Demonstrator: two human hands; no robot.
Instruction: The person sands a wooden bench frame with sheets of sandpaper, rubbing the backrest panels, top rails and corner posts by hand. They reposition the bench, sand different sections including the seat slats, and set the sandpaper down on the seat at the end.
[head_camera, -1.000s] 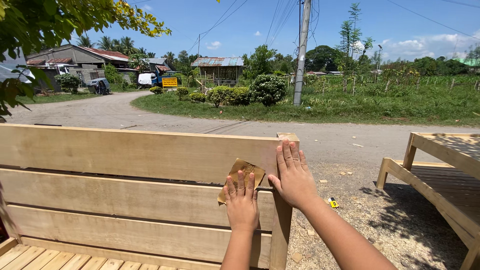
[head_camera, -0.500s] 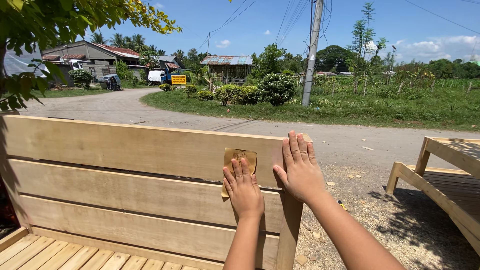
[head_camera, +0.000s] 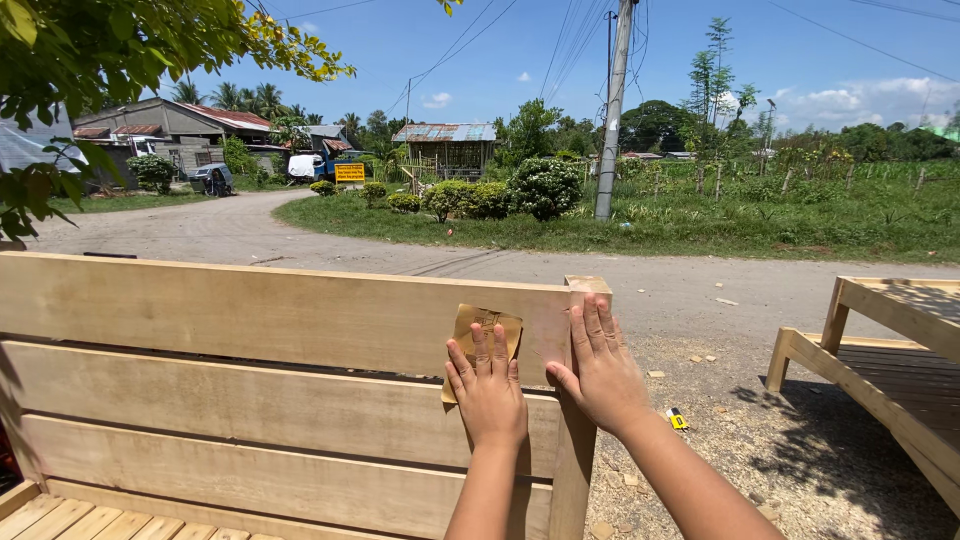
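I am pressing my left hand flat on sandpaper against the wooden backrest, my right hand bracing just beside it.

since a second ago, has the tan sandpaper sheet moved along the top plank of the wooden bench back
Cannot tell. The tan sandpaper sheet under the left hand sits about as near the pale wooden corner post as before; the camera itself shifted.
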